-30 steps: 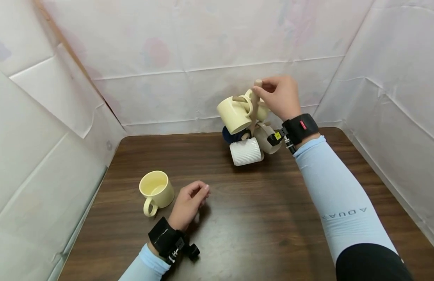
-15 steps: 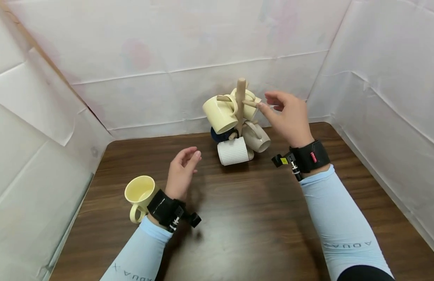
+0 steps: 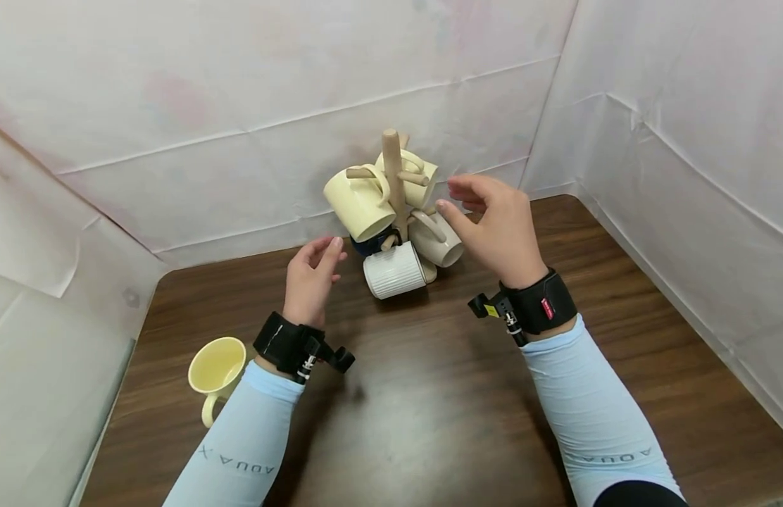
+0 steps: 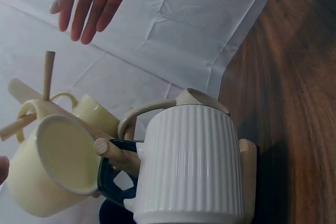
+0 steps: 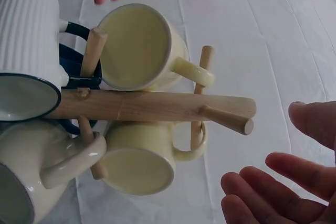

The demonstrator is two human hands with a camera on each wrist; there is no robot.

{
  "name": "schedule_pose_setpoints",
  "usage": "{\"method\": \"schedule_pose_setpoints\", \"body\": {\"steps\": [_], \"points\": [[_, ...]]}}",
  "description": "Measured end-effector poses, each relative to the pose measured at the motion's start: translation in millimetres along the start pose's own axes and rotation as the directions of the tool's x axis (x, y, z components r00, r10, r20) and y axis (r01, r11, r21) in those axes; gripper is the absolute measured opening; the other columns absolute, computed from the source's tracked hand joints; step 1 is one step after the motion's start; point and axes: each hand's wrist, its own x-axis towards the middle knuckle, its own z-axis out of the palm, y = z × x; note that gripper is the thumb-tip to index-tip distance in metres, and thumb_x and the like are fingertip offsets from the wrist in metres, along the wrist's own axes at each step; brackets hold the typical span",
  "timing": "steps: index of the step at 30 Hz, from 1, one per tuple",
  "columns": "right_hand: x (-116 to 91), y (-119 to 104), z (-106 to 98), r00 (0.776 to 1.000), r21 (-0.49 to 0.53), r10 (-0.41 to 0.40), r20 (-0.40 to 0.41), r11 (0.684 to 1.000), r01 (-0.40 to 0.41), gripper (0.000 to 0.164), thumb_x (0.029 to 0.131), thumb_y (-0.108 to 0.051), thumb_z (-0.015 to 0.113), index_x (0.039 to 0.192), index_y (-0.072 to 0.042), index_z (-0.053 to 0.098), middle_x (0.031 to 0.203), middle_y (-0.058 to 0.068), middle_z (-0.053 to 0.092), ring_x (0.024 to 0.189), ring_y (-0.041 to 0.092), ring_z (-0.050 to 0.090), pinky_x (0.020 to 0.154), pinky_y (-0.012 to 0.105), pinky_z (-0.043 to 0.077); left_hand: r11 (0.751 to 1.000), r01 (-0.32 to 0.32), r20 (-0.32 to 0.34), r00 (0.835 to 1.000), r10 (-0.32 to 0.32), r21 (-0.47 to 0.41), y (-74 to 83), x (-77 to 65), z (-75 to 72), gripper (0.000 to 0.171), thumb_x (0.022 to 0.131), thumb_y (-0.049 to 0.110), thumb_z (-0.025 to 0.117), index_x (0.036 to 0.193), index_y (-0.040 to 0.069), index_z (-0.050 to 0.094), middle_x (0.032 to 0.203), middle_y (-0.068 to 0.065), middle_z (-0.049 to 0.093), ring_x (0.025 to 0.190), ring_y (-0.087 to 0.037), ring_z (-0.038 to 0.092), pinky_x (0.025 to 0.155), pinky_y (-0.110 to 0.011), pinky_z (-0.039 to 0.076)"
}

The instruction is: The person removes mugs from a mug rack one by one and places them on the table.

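A wooden mug tree [image 3: 392,165] stands near the table's back edge. On its upper pegs hang a pale yellow mug [image 3: 360,209] at the left and another yellow mug [image 5: 139,171] behind. Lower down are a white ribbed mug [image 3: 394,271], a grey-beige mug [image 3: 437,238] and a mostly hidden navy mug [image 3: 371,243]. One upper front peg [image 5: 228,119] carries nothing. My left hand [image 3: 308,285], fingers relaxed, is left of the white mug. To the right of the tree, my right hand [image 3: 496,229] has loosely bent fingers around nothing. Both hands are apart from the mugs.
A further yellow mug [image 3: 217,366] stands upright on the brown wooden table [image 3: 417,408] at the left, partly covered by my left sleeve. White sheeting [image 3: 252,84] hangs behind the table and along both sides.
My right hand has let go of the top of the mug tree's post and drawn back to the right. My left hand has moved forward, away from the standing yellow mug. The head view has shifted right.
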Motion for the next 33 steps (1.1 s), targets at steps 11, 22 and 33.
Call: {"method": "schedule_pose_setpoints", "body": {"steps": [11,22,33], "points": [[-21.3,-10.8,4.3,0.999,0.067,0.004,-0.041,0.998,-0.001,0.030,0.100,-0.021,0.085,0.124,-0.005,0.081,0.121,0.008,0.081,0.110,0.020,0.078,0.097,0.035,0.062,1.000,0.000,-0.001,1.000,0.000,0.002,19.6,3.6,4.9,0.070,0.110,0.048,0.066,0.159,0.001,0.052,0.145,-0.015,0.065,0.122,-0.025,0.064,0.091,-0.039,0.050],[-31.8,-19.0,15.4,0.996,0.101,-0.016,-0.090,0.995,0.025,0.029,0.100,-0.017,0.084,0.124,-0.002,0.080,0.119,0.009,0.081,0.106,0.020,0.078,0.095,0.036,0.062,1.000,0.007,-0.005,1.000,-0.007,-0.029,25.1,11.6,4.9,0.066,0.106,0.046,0.072,0.151,-0.001,0.058,0.121,-0.007,0.071,0.098,-0.013,0.063,0.075,-0.026,0.051],[-41.8,-18.8,26.8,0.993,0.103,-0.021,-0.118,0.994,0.033,0.021,0.100,-0.015,0.082,0.117,-0.002,0.082,0.111,0.008,0.082,0.100,0.018,0.078,0.090,0.038,0.063,0.986,0.043,-0.056,0.997,-0.053,-0.164,22.4,7.2,1.7,0.050,0.106,0.034,0.075,0.138,-0.002,0.063,0.099,0.000,0.070,0.077,-0.011,0.057,0.069,-0.023,0.047]]}}
